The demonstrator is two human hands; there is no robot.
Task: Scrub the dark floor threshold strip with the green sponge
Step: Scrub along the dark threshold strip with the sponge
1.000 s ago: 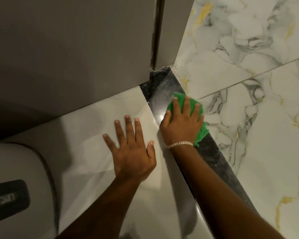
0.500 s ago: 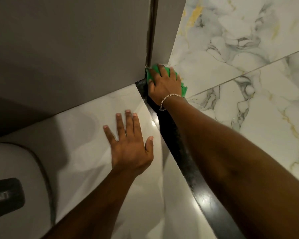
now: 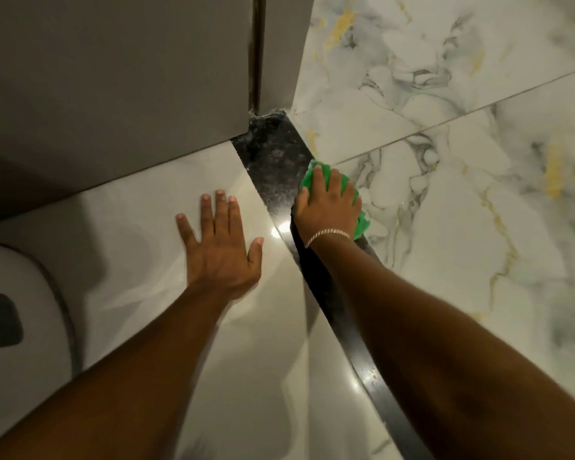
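The dark threshold strip (image 3: 273,161) runs diagonally from the wall corner at top centre down to the bottom right, speckled and wet-looking at its far end. My right hand (image 3: 327,207) presses the green sponge (image 3: 316,172) flat on the strip's right edge, a short way back from the corner; green shows past the fingertips and beside the wrist. A thin bracelet circles that wrist. My left hand (image 3: 221,247) lies flat on the pale floor tile left of the strip, fingers spread, holding nothing.
Grey wall panels (image 3: 113,78) meet at a corner above the strip's far end. White marble floor with grey and gold veins (image 3: 462,161) spreads to the right. A white rounded fixture with a dark label (image 3: 10,313) sits at the lower left.
My right hand pushed the sponge up to the wall corner, then drew it back down the strip toward me. The left hand has stayed planted on the tile.
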